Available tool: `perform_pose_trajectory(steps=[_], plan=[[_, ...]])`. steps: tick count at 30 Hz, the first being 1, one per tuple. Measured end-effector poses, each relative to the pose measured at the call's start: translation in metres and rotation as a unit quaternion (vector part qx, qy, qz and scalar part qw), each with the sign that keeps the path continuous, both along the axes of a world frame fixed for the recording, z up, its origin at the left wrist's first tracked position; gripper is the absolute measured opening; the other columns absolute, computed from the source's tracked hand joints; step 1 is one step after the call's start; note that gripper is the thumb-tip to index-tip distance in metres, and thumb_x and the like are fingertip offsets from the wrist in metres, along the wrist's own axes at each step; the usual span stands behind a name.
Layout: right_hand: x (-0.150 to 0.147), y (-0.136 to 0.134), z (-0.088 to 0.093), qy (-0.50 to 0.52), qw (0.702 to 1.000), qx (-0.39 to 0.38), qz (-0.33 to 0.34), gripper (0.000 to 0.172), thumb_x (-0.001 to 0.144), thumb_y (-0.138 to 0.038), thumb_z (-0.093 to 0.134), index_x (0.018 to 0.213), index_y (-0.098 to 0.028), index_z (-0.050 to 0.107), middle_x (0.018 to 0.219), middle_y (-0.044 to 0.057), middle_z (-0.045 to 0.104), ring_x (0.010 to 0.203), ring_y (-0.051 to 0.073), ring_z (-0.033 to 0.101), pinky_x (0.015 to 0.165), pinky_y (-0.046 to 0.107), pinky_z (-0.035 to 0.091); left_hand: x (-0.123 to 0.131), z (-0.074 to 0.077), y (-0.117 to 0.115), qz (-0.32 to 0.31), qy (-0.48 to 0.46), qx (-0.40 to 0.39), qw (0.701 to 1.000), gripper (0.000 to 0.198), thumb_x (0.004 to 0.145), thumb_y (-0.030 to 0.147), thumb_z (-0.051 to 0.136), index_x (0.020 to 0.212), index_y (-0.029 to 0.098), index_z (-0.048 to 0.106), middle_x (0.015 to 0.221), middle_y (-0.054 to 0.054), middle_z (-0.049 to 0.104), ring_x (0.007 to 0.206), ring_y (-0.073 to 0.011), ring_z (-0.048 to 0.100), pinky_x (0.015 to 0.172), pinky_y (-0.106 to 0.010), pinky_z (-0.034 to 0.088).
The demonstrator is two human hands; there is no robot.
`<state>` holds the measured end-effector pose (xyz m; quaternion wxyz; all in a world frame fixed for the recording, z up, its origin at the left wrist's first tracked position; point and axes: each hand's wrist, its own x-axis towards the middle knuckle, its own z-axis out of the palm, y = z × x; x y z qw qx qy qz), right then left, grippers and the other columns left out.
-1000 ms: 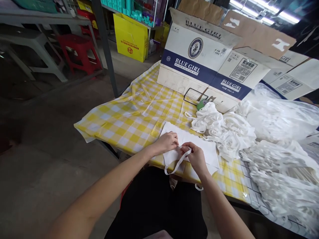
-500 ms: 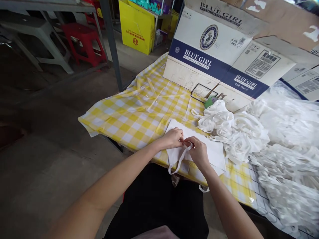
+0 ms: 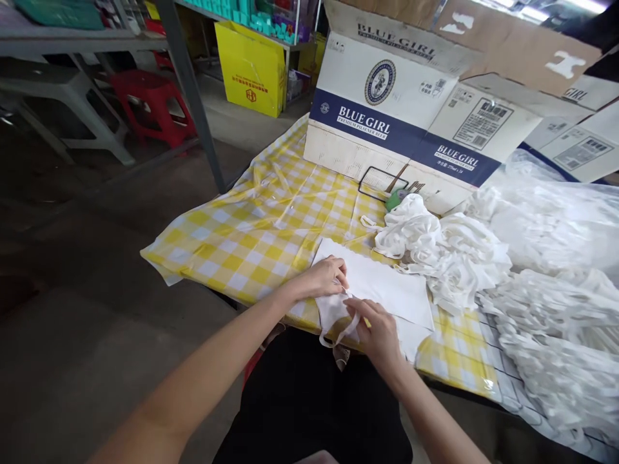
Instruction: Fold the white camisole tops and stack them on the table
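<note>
– Yellow-and-white checked plastic tablecloth [image 3: 232, 245] covers the table, yes? What lies on it?
– Yes. Near its front edge lies a flat white cloth bag [image 3: 387, 287]. The left hand [image 3: 326, 277] has its fingertips pinched together on the bag's near part. The right hand [image 3: 380, 332] lies on the white strap [image 3: 344, 330], which loops over the table edge.
– Does the right hand grip it?
– I cannot tell; its fingers cover the strap there.
– And around?
– A heap of crumpled white cloth bags [image 3: 445, 251] lies just beside. A white-and-blue cardboard box [image 3: 387, 109] stands behind. Clear plastic sacks [image 3: 556, 219] at the right are cut off by the frame. A small green thing [image 3: 394, 200] between heap and box is mostly hidden.
</note>
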<state>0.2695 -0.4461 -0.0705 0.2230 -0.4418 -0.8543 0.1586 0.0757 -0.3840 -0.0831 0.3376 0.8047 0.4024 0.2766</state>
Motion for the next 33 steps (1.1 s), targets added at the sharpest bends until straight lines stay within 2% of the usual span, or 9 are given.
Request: perform_pose_trajectory(steps=[5, 7, 11, 14, 17, 19, 24, 29, 33], plan=[[0.002, -0.057, -0.004, 0.015, 0.994, -0.092, 0.049, 0.027, 0.082, -0.010, 0.046, 0.095, -0.029, 0.061, 0.074, 0.001, 0.063, 0.069, 0.022, 0.060, 0.066, 0.038, 0.046, -0.010, 0.013, -0.008, -0.034, -0.004, -0.085, 0.996, 0.029, 0.070, 0.008, 0.052, 0.090, 0.018, 0.070, 0.112, -0.005, 0.059, 0.099, -0.0167, 0.055, 0.085, -0.024, 0.043], [0.006, -0.081, -0.012, -0.014, 0.991, -0.105, 0.082, 0.034, 0.079, -0.008, 0.045, 0.100, -0.030, 0.060, 0.070, 0.002, 0.062, 0.064, 0.024, 0.059, 0.063, 0.042, 0.048, -0.013, 0.019, -0.009, -0.012, -0.015, -0.118, 0.993, 0.027, 0.072, 0.011, 0.051, 0.091, 0.018, 0.070, 0.113, -0.005, 0.061, 0.099, -0.0169, 0.057, 0.084, -0.023, 0.044], [0.033, -0.101, -0.029, 0.005, 0.995, -0.070, 0.067, 0.051, 0.079, -0.014, 0.045, 0.125, -0.036, 0.045, 0.067, 0.001, 0.063, 0.056, 0.025, 0.058, 0.055, 0.041, 0.049, -0.017, 0.026, 0.004, 0.217, 0.057, -0.076, 0.972, 0.028, 0.078, 0.016, 0.048, 0.098, 0.019, 0.066, 0.102, -0.004, 0.067, 0.089, -0.0150, 0.062, 0.079, -0.022, 0.046], [0.078, -0.066, -0.025, 0.038, 0.994, -0.038, -0.093, 0.033, 0.085, -0.024, 0.043, 0.117, -0.031, 0.051, 0.081, 0.006, 0.065, 0.072, 0.025, 0.061, 0.067, 0.040, 0.049, -0.017, 0.025, 0.019, 0.344, 0.136, -0.034, 0.928, 0.026, 0.080, 0.020, 0.048, 0.101, 0.015, 0.062, 0.105, -0.009, 0.064, 0.095, -0.0190, 0.059, 0.084, -0.027, 0.044], [0.130, 0.000, -0.011, 0.029, 0.948, -0.033, -0.315, 0.025, 0.086, -0.035, 0.042, 0.098, -0.019, 0.058, 0.080, 0.008, 0.062, 0.068, 0.021, 0.058, 0.064, 0.033, 0.046, -0.015, 0.022, 0.033, 0.386, 0.197, -0.036, 0.901, 0.026, 0.079, 0.033, 0.053, 0.091, 0.011, 0.061, 0.097, -0.016, 0.064, 0.096, -0.0265, 0.058, 0.080, -0.034, 0.042], [0.154, 0.042, -0.006, -0.020, 0.924, -0.057, -0.378, 0.026, 0.084, -0.039, 0.043, 0.089, -0.018, 0.059, 0.083, 0.008, 0.062, 0.072, 0.021, 0.058, 0.065, 0.031, 0.042, -0.014, 0.020, 0.040, 0.393, 0.230, -0.050, 0.889, 0.027, 0.075, 0.038, 0.057, 0.080, 0.012, 0.061, 0.088, -0.017, 0.065, 0.091, -0.0285, 0.060, 0.073, -0.033, 0.042], [0.157, 0.098, -0.017, -0.042, 0.909, -0.114, -0.398, 0.033, 0.078, -0.049, 0.048, 0.074, -0.018, 0.057, 0.075, 0.007, 0.061, 0.068, 0.019, 0.057, 0.057, 0.026, 0.036, -0.015, 0.023, 0.055, 0.361, 0.265, -0.097, 0.889, 0.026, 0.066, 0.037, 0.063, 0.053, 0.017, 0.053, 0.058, -0.006, 0.061, 0.061, -0.0213, 0.059, 0.054, -0.027, 0.035], [0.143, 0.107, -0.022, -0.033, 0.912, -0.130, -0.388, 0.015, 0.075, -0.031, 0.049, 0.068, -0.018, 0.054, 0.072, 0.004, 0.060, 0.064, 0.016, 0.054, 0.054, 0.024, 0.032, -0.014, 0.028, 0.056, 0.333, 0.243, -0.088, 0.907, 0.015, 0.063, 0.024, 0.059, 0.053, 0.019, 0.050, 0.054, 0.002, 0.055, 0.055, -0.0141, 0.052, 0.050, -0.023, 0.030], [0.144, 0.104, -0.017, -0.034, 0.914, -0.127, -0.385, 0.011, 0.075, -0.026, 0.050, 0.074, -0.017, 0.055, 0.082, 0.008, 0.061, 0.077, 0.020, 0.056, 0.061, 0.026, 0.033, -0.013, 0.024, 0.054, 0.347, 0.214, -0.075, 0.910, 0.004, 0.066, 0.021, 0.057, 0.066, 0.018, 0.054, 0.063, 0.001, 0.059, 0.062, -0.0134, 0.054, 0.055, -0.022, 0.034]])
